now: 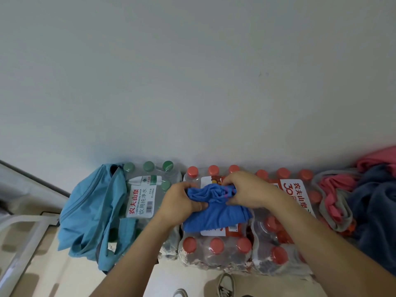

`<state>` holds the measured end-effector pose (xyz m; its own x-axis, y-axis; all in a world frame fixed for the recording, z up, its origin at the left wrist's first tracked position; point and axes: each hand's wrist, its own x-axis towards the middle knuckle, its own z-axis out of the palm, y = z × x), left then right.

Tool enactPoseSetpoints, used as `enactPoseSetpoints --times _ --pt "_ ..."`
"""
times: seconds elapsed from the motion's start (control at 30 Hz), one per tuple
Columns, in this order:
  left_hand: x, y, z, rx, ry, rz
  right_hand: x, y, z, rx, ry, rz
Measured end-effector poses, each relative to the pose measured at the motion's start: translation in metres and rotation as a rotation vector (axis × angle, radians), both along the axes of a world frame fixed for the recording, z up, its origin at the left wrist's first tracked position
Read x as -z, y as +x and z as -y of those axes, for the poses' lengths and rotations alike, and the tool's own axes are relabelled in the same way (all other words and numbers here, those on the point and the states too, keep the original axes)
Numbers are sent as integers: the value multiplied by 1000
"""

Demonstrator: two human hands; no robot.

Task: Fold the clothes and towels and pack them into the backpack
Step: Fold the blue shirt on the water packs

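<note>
Blue shirt point(216, 211) being folded on water packs point(216, 251) — gripped by left hand point(182, 202) and right hand point(246, 189); next — backpack point(94, 211), left of packs, needs opening.

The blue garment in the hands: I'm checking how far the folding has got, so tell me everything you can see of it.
The blue garment is thin, soft-looking cloth, bunched and wrinkled rather than neatly folded, with small pink marks near its upper right. It lies on top of a shrink-wrapped pack of red-capped bottles. The left hand and the right hand both grip its gathered far edge; the near part spreads flatter over the pack. What kind of garment it is cannot be told.
</note>
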<state>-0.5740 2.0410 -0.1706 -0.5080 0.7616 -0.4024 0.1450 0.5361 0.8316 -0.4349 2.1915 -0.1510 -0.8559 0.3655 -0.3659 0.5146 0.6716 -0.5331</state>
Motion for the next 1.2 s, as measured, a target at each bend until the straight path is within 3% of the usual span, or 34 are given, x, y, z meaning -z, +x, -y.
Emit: enactPoseSetpoints --times 0.07,0.13,0.2,0.33,0.5,0.57,0.63,0.7,0.77,0.87,1.03,1.2 --pt "-10 -1 -1 2 168 -174 -10 0 -3 54 56 -170" --pt "-19 0 0 94 320 -582 -10 1 -5 120 201 -391" --pt "-17 8 4 290 359 -919 3 4 -1 88 360 -475" --pt "17 31 17 605 172 -1018 41 19 16 12 465 -386" --pt "2 44 28 747 -56 -827 46 39 32 115 406 -290" --pt "-10 46 26 633 -14 -686 41 44 35 179 292 -270" --pt "-8 43 20 391 77 -767 39 42 37 252 248 -257" --pt "-1 38 16 251 -87 -825 39 38 40 302 287 -229" --pt "6 37 18 208 -220 -654 36 32 43 319 356 -214" --pt "8 35 22 127 -175 -522 30 25 42 291 343 -200" --pt "6 33 28 159 20 -402 12 6 25 -56 265 1" --pt "-12 15 43 -103 239 17 1 -8 17 -29 83 12"
